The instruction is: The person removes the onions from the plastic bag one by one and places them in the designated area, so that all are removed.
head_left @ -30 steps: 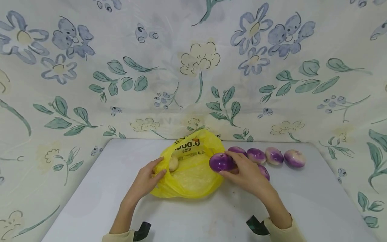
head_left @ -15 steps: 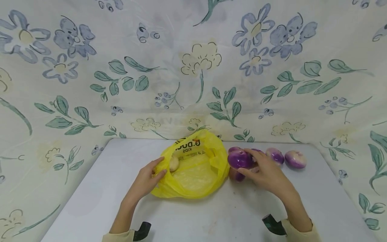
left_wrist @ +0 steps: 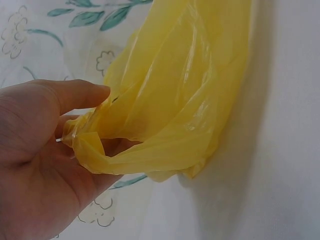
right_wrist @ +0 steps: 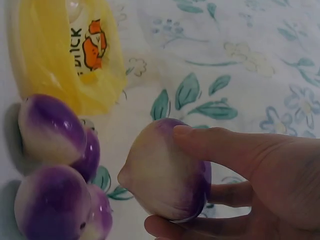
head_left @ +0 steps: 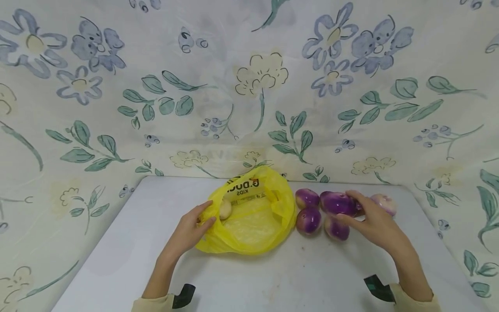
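My left hand (head_left: 195, 227) holds the left rim of a yellow plastic bag (head_left: 249, 238), which lies with its mouth towards me. In the left wrist view the thumb and fingers pinch the bag's edge. Inside the bag, at its left, sits a pale round thing (head_left: 225, 209). My right hand (head_left: 372, 219) grips a glossy purple and cream turnip (right_wrist: 160, 170) between thumb and fingers, above the row right of the bag. Several more turnips (head_left: 309, 220) lie close together there. One at the far right (head_left: 383, 203) is partly hidden behind my right hand.
A white table (head_left: 241, 286) carries the bag and turnips. A flower-patterned cloth (head_left: 210, 95) hangs behind its back edge and at both sides. A dark device (head_left: 184, 296) is on the left wrist, and another dark device (head_left: 379, 288) on the right.
My right hand has moved right with the turnip, from beside the bag's right rim to above the turnip row. My left hand has stayed on the bag's rim.
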`<state>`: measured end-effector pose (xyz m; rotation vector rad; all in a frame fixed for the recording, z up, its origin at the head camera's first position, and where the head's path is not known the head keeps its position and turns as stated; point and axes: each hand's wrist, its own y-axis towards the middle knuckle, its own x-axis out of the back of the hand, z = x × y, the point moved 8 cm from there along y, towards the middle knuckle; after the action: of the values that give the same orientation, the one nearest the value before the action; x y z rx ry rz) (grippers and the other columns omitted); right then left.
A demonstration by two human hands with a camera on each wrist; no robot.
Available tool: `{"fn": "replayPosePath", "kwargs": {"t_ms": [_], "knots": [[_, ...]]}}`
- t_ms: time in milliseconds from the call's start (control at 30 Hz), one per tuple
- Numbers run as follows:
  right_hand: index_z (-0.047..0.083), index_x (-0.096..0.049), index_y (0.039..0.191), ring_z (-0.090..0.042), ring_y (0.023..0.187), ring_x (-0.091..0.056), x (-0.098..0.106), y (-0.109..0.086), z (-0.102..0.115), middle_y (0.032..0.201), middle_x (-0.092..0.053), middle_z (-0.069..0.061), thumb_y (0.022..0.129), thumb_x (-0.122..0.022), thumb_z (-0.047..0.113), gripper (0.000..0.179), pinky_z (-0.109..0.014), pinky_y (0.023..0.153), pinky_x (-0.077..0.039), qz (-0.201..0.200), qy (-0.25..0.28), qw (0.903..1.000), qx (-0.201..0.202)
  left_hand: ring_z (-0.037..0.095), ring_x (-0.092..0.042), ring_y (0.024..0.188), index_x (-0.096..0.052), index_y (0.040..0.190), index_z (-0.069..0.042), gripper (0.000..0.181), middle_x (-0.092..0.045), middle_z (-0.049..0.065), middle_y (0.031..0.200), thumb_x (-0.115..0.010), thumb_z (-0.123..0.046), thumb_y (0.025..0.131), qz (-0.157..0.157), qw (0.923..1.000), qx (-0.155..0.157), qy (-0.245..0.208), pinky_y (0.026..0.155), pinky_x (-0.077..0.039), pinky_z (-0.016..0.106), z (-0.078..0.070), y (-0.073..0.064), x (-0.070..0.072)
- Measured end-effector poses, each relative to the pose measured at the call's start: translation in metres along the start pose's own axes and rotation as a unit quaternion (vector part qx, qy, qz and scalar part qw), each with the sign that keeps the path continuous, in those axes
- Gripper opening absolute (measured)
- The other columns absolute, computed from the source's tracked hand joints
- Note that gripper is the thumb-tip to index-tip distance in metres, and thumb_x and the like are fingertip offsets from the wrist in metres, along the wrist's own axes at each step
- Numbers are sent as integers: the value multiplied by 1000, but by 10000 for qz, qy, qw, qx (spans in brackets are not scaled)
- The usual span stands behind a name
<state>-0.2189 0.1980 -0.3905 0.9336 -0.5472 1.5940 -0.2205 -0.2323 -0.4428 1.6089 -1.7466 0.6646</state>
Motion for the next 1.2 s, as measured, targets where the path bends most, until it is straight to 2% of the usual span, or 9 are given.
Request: {"fn": "replayPosePath", "kwargs": {"t_ms": [133,233,367,533,667,833,1000,1200], "knots": [[2,-46,141,-39,103,-64,8,0,-11,127,-59,-29,88,-70,42,70,-56,89,-56,-21,-155,9998,-160,29,-58,110,-45,145,-6,53,-52,22,144,-60,-21,97,-8,10000,-13,19,96,-53,48,1,0,1],[2,-46,142,-44,109,-62,12,-2,-21,131,-56,-29,88,-69,45,72,-57,92,-54,2,-177,9995,-275,29,-58,110,-45,145,-6,53,-52,22,144,-60,-21,97,-12,10000,-6,9,96,-53,47,1,1,1],[0,-43,143,-54,122,-52,11,-5,-37,139,-49,-32,88,-68,50,78,-64,97,-47,182,-250,9981,-533,30,-58,113,-45,146,-6,53,-51,22,144,-60,-21,97,12,10000,9,-37,98,-53,48,0,2,1],[0,-45,140,-56,124,-47,9,-8,-50,138,-50,-32,87,-69,50,77,-71,96,-42,290,-387,9964,-701,33,-57,119,-45,146,-6,53,-51,22,145,-61,-21,97,7,10000,-32,-40,100,-51,51,-1,2,0],[-1,-51,133,-51,118,-52,9,-9,-54,129,-54,-28,86,-72,44,68,-68,95,-45,265,-427,9975,-497,34,-57,121,-45,146,-6,54,-50,21,145,-61,-21,97,13,10000,-25,-64,101,-51,51,0,2,-1],[-3,-54,128,-44,110,-56,9,-10,-59,123,-53,-25,85,-75,37,62,-64,90,-48,264,-415,9984,-270,34,-57,120,-45,146,-7,54,-50,22,146,-61,-22,97,-18,10000,18,-48,101,-51,51,1,2,0],[-6,-51,130,-51,112,-56,5,-9,-70,126,-54,-32,86,-73,40,67,-65,87,-49,504,-473,9965,-479,35,-57,121,-45,145,-6,53,-49,22,146,-60,-21,97,-37,10000,-15,-20,100,-51,52,1,2,0],[-8,-49,135,-57,114,-54,-2,-9,-80,129,-52,-40,87,-70,46,76,-58,81,-53,948,-473,9912,-795,33,-57,120,-45,145,-6,53,-50,22,146,-61,-21,96,1,10000,23,-35,100,-52,51,3,0,-1]]}}
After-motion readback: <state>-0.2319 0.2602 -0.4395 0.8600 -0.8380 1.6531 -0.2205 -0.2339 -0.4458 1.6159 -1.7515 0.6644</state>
